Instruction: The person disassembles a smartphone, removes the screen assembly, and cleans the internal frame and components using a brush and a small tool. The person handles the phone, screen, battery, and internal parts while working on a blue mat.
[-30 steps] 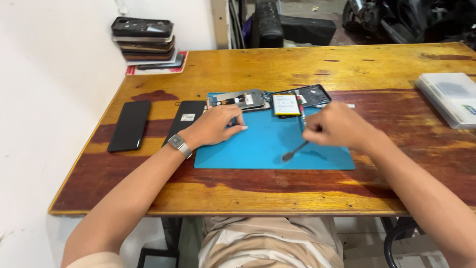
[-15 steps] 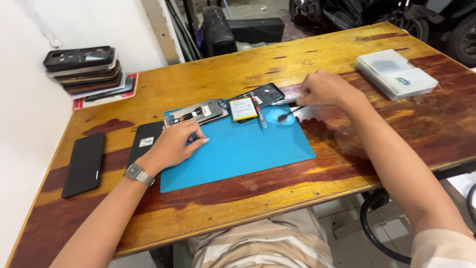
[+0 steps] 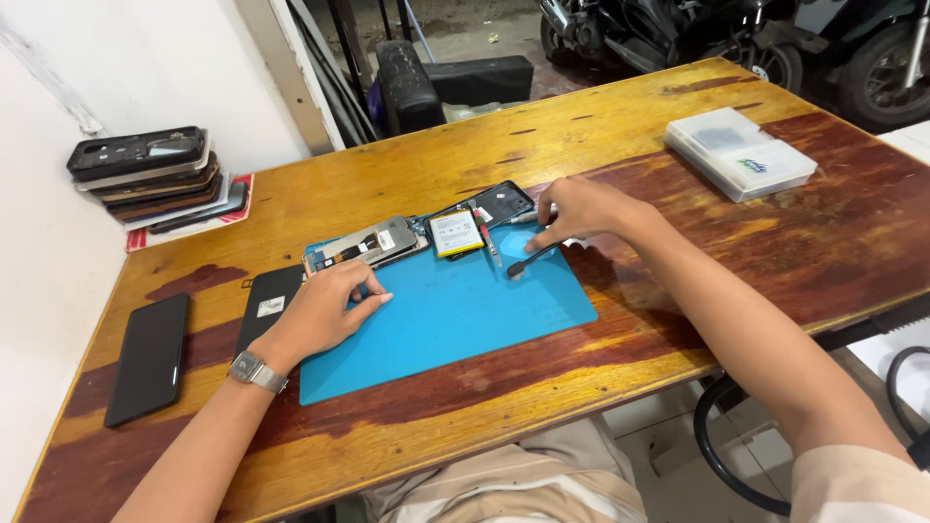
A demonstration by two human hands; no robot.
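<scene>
My left hand (image 3: pixel 325 310) rests on the blue work mat (image 3: pixel 465 320), fingers spread and holding nothing. Its fingertips lie just below an opened phone body (image 3: pixel 363 244) with its circuitry exposed. My right hand (image 3: pixel 576 211) is at the mat's far right corner, gripping a thin black tool (image 3: pixel 528 261) whose tip touches the mat. Just left of that hand lie a black phone housing (image 3: pixel 494 203), a pale yellow battery (image 3: pixel 455 232) and a small red-handled tool (image 3: pixel 487 237).
Two black phones (image 3: pixel 147 356) (image 3: pixel 266 305) lie left of the mat on the wooden table (image 3: pixel 630 107). A stack of phones (image 3: pixel 150 169) stands at the far left corner. A clear plastic box (image 3: pixel 738 153) sits at the far right. Motorbikes stand beyond the table.
My right hand carried the black tool from the mat's middle up to its far right corner, beside the black housing. My left hand stayed by the opened phone. The view shifted.
</scene>
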